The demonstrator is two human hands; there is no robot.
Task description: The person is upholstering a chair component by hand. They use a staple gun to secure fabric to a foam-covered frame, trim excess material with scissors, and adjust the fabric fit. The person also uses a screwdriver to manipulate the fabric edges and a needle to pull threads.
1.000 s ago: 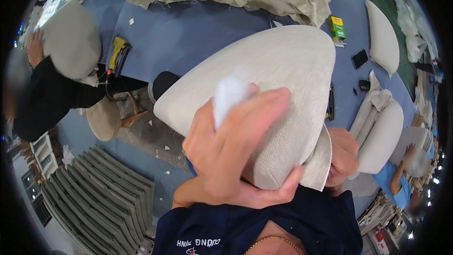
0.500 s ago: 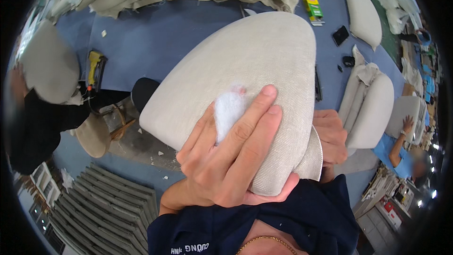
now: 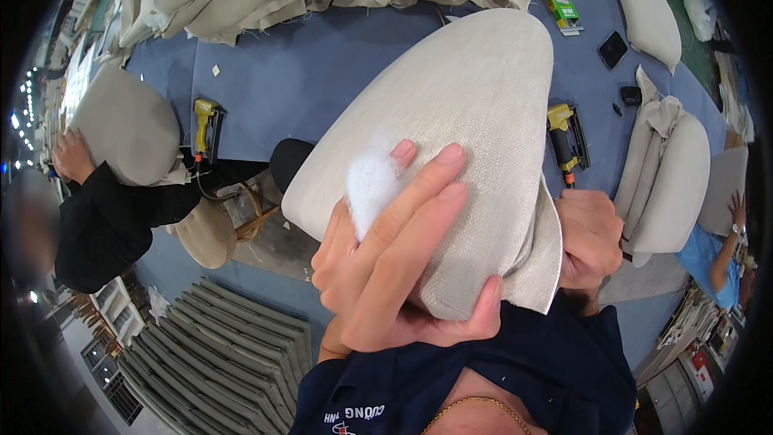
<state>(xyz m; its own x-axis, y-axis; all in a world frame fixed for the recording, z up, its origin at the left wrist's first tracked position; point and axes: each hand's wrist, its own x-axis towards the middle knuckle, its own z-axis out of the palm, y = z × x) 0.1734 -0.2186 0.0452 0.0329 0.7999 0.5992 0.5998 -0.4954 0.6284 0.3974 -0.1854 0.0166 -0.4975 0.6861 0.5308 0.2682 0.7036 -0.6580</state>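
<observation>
From the head view, the left hand (image 3: pixel 394 262) is spread wide over the near end of a beige cushion (image 3: pixel 475 113), fingers stretched flat on the fabric, thumb hooked under the edge, pinning a tuft of white stuffing (image 3: pixel 370 185) against it. The right hand (image 3: pixel 590 238) curls closed around the cushion's loose fabric flap at its right side. The cushion is held up close to the person's chest, above the blue bench (image 3: pixel 298 72). A yellow staple gun (image 3: pixel 564 137) lies just beyond it on the bench
</observation>
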